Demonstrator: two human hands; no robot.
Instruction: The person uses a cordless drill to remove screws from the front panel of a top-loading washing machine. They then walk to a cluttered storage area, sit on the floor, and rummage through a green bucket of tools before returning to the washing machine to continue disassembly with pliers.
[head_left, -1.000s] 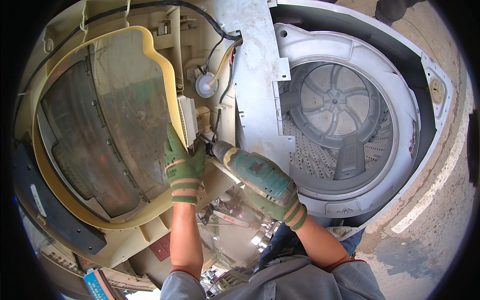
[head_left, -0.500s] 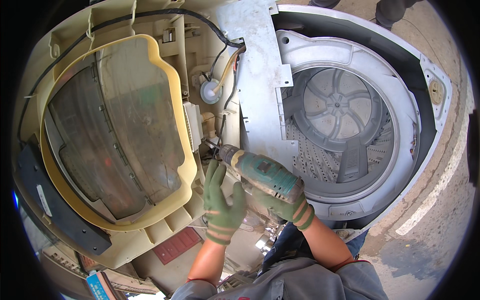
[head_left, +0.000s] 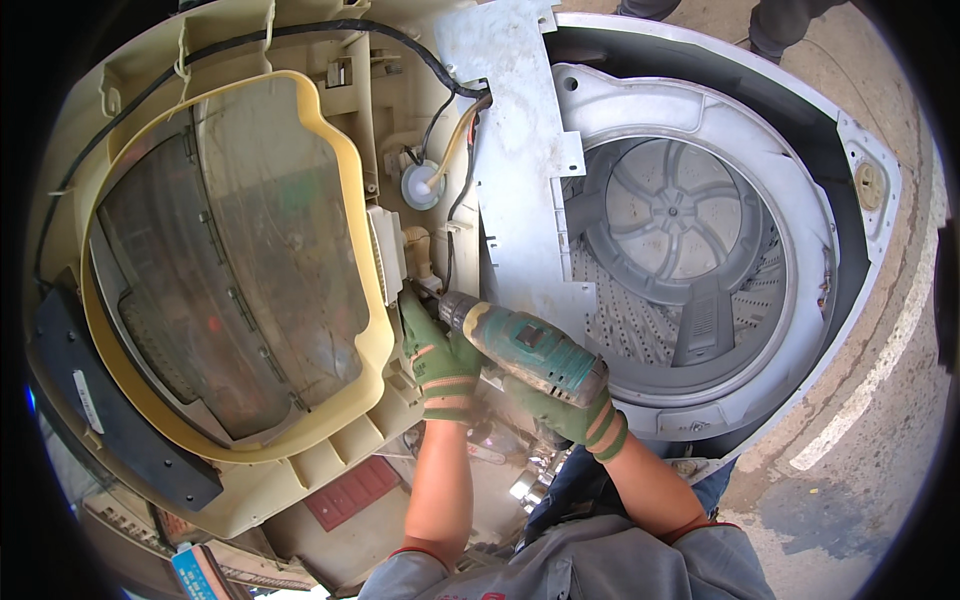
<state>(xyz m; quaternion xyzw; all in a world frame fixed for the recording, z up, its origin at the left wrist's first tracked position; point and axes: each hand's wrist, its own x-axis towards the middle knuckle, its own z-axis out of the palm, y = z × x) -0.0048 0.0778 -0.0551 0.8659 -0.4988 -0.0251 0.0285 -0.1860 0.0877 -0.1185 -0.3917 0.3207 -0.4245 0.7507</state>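
Note:
My right hand (head_left: 570,410), in a green and tan knit glove, grips a teal cordless drill (head_left: 535,350) from below. The drill points up and left; its chuck (head_left: 455,308) is beside the edge of an upturned cream washing-machine top panel (head_left: 345,440). My left hand (head_left: 437,362), gloved alike, is closed against the panel near the bit, its fingers together and pointing away from me. Its fingertips and what they hold are partly hidden. Just beyond them are a white plastic block (head_left: 388,255) and a beige elbow pipe (head_left: 420,255).
A washing-machine tub (head_left: 690,390) stands open at the right in its grey cabinet. A metal plate (head_left: 520,200) lies between tub and panel. A black cable (head_left: 300,27) and a white round part (head_left: 422,186) sit on the panel. A person's legs (head_left: 785,25) show at the far right.
My left hand has gone from open below the drill to up beside its bit, fingers drawn together at the panel. The drill and my right hand have hardly moved.

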